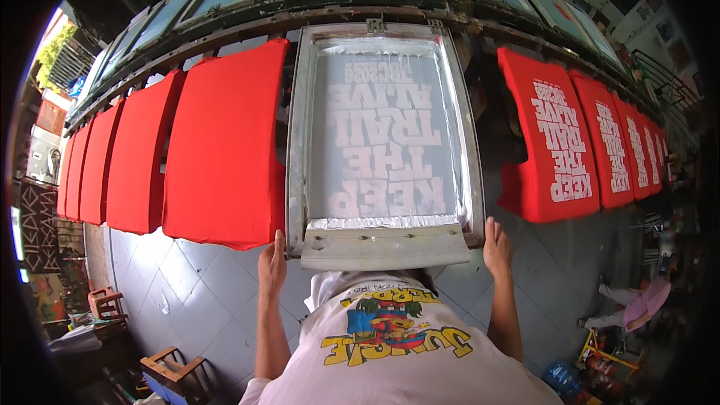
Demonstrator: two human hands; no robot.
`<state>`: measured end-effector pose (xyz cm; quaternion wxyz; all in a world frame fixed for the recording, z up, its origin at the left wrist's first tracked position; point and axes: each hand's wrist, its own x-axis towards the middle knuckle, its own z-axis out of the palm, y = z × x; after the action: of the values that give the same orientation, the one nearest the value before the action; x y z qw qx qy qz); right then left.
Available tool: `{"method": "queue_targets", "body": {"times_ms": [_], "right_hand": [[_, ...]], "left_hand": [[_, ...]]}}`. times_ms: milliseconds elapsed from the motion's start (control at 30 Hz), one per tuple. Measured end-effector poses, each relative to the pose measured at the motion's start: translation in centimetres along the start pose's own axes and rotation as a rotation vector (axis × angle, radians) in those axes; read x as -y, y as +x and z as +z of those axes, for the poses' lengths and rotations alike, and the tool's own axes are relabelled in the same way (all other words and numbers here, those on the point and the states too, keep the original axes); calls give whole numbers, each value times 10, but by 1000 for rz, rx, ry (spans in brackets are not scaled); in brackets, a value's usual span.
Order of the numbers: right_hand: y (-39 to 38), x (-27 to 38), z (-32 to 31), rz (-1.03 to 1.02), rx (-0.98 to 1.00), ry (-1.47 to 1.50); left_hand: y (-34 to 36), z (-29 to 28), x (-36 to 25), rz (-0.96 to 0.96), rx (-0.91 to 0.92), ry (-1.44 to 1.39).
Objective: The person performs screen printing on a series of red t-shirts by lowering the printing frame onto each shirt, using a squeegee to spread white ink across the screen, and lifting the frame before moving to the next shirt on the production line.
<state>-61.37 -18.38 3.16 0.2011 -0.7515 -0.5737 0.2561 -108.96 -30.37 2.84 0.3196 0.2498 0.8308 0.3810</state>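
Printing screen (384, 135), a metal-framed mesh with white lettering showing through it, lies flat over the middle board of a long rack (225, 26) that runs across the view. The person's left hand (272, 261) clasps the near left corner of the frame, fingers curled against its edge. The right hand (496, 246) clasps the near right corner the same way, so both grips are clamped on the screen. A grey squeegee tray (384, 246) sits along the frame's near edge between the two hands. To the left of the screen hang plain red shirts (221, 146) on their boards, touching side by side. To the right hang red shirts with white lettering (551, 139). Below lies a grey tiled floor (187, 285), with wooden stools (171, 369) at the lower left.
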Motion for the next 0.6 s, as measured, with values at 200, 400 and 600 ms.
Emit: {"method": "queue_targets", "body": {"times_ms": [200, 400, 600], "right_hand": [[19, 25, 2, 86, 176, 7], [30, 47, -21, 15, 95, -131], [46, 67, -44, 58, 170, -67]], "left_hand": [[14, 16, 7, -19, -7, -103], [6, -2, -28, 72, -17, -49], [24, -13, -52, 108, 144, -79]]}}
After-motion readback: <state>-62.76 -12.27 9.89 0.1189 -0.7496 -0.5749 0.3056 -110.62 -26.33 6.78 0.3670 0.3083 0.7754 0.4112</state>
